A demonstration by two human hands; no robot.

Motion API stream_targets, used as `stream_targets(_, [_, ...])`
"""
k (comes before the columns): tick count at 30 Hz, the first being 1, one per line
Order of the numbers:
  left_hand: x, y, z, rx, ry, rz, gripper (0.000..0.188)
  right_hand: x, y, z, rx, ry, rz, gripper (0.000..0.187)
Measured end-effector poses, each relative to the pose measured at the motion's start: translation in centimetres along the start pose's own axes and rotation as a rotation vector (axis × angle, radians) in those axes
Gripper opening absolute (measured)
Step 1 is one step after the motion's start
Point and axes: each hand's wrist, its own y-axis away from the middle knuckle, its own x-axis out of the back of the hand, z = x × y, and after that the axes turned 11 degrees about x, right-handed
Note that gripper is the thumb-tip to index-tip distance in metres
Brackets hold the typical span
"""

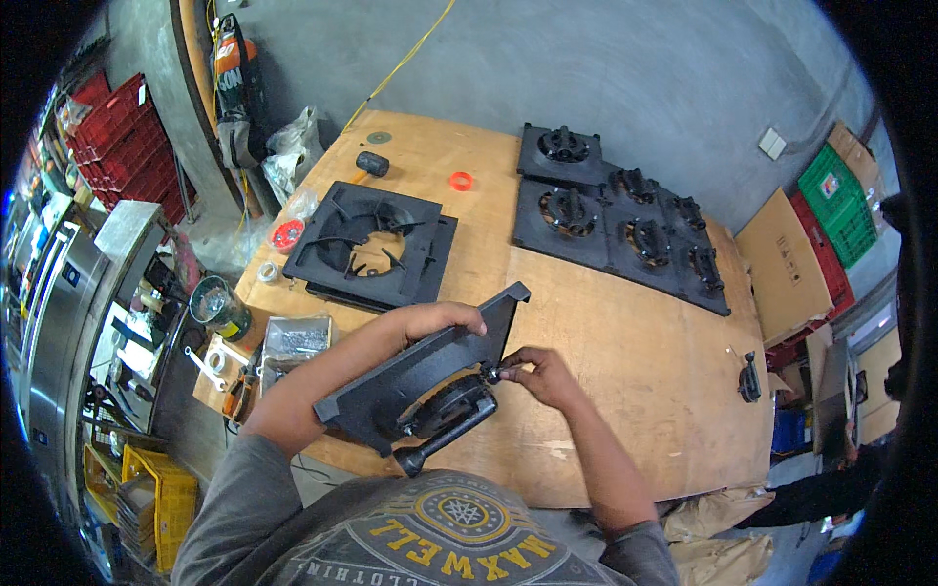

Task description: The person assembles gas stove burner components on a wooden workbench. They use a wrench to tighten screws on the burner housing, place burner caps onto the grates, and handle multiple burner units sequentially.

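I hold a square black cast-iron stove plate [376, 376] tilted up on edge over the near side of the table. My left hand [447, 317] is closed over its upper edge, and the left forearm lies along it. A black round burner [449, 405] with a tube ending in a flared mouth is set against the plate's underside, facing me. At the burner's right side my right hand [540, 377] pinches a small metal fastener [491, 374], which the fingertips partly hide. Its exact kind is too small to tell.
On the wooden table [606, 391] lie stacked stove plates [337, 249], several plates with burners [567, 210], a mallet [371, 164], an orange tape ring [460, 181], a box of screws [298, 338], pliers [239, 394] and a loose burner [748, 379]. Cardboard [782, 264] leans at right.
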Motion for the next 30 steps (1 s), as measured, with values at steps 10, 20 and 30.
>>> stream_targets(10, [0.1,0.3,0.6,0.045,-0.089,0.021,0.034,1.0,1.8,-1.7,0.355,0.712,0.069,0.015])
stream_targets(20, [0.1,-0.5,0.0,-0.022,-0.046,-0.01,0.028,-0.6,0.9,1.2,-0.038,-0.034,0.037,0.018])
stream_targets(30, [-0.9,0.5,0.6,0.013,-0.075,0.003,0.033,0.0,0.9,-2.0,0.226,0.655,-0.143,0.029])
